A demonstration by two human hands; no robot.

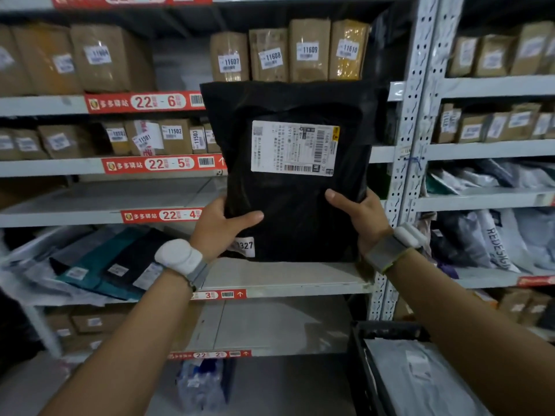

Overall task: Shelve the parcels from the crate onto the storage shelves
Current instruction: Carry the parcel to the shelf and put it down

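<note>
A large black plastic parcel [288, 205] with a white shipping label [295, 148] is held upright in front of the shelves. My left hand [217, 228] grips its lower left edge, thumb across the front. My right hand [359, 217] grips its lower right edge in the same way. A small white sticker reading 327 [244, 246] shows at the parcel's bottom left. The black crate [360, 361] stands at the lower right with a grey parcel [420, 382] lying in it.
Grey metal shelves [285, 283] carry red number tags. Brown boxes [309, 51] fill the upper levels. Flat teal and dark bags [99, 265] lie on the shelf at left. A perforated upright post [411, 145] divides off the right bay, which holds more bags and boxes.
</note>
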